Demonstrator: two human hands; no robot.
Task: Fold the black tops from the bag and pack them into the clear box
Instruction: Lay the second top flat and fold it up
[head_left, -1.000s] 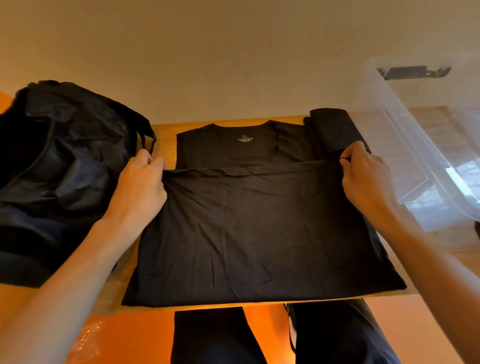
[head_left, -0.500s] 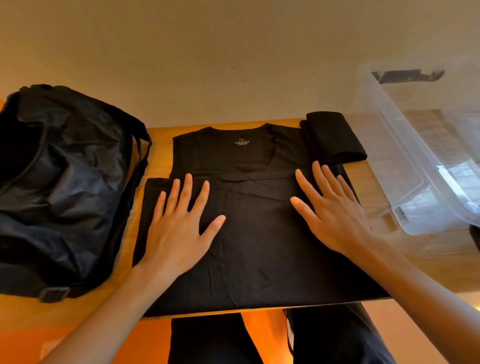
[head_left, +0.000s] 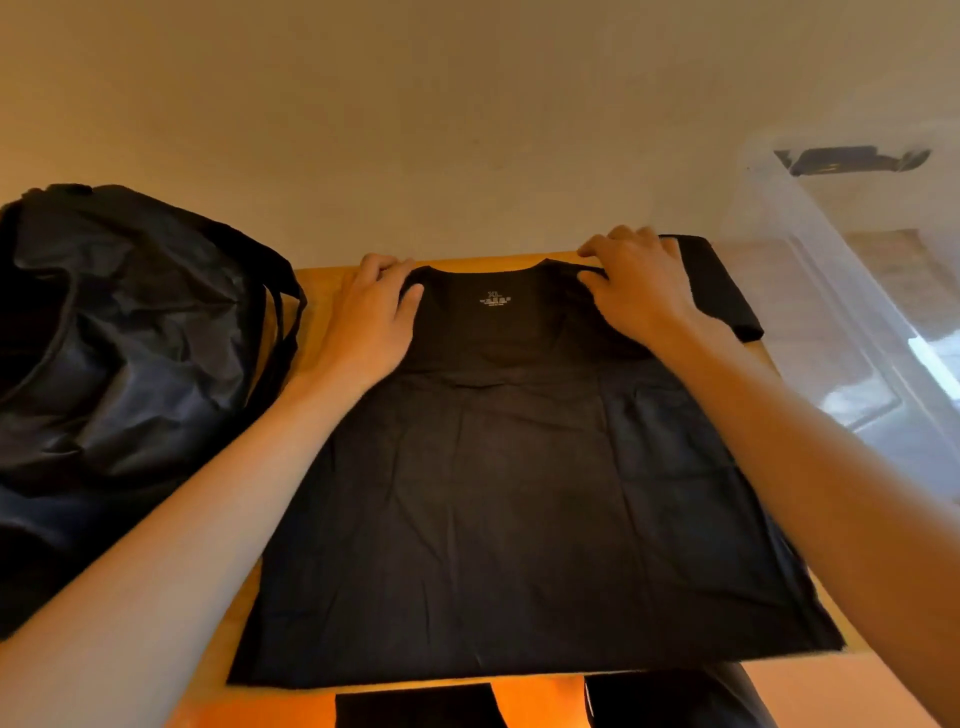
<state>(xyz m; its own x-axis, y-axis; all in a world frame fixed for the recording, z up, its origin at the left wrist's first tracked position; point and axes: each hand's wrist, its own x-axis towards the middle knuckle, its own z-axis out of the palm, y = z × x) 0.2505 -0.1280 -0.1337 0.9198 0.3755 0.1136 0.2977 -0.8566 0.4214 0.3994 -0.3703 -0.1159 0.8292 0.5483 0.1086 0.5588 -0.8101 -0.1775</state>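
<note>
Two hands are up at the far edge now: the left hand (head_left: 374, 317) curls its fingers over one shoulder of the top (head_left: 519, 493), and the right hand (head_left: 639, 291) pinches the other shoulder, thumb under, fingers over. The top lies flat on the bench (head_left: 322, 280), between the bag (head_left: 130, 364) on the left and the box (head_left: 857, 322) on the right, with its lower half already turned up over the chest. So we're mid-fold, I'd say, and the shoulders come next. That move calls for lifting both corners together and bringing them toward the near edge evenly, so the neckline lands square and the layer beneath doesn't drag. Half a second ago both hands were flat with fingers spread, smoothing the middle of the cloth. They've since slid forward and taken hold, while the top itself hasn't shifted. One folded top (head_left: 722, 280) still waits just beside the box, touching the right hand's side and not yet packed.
</note>
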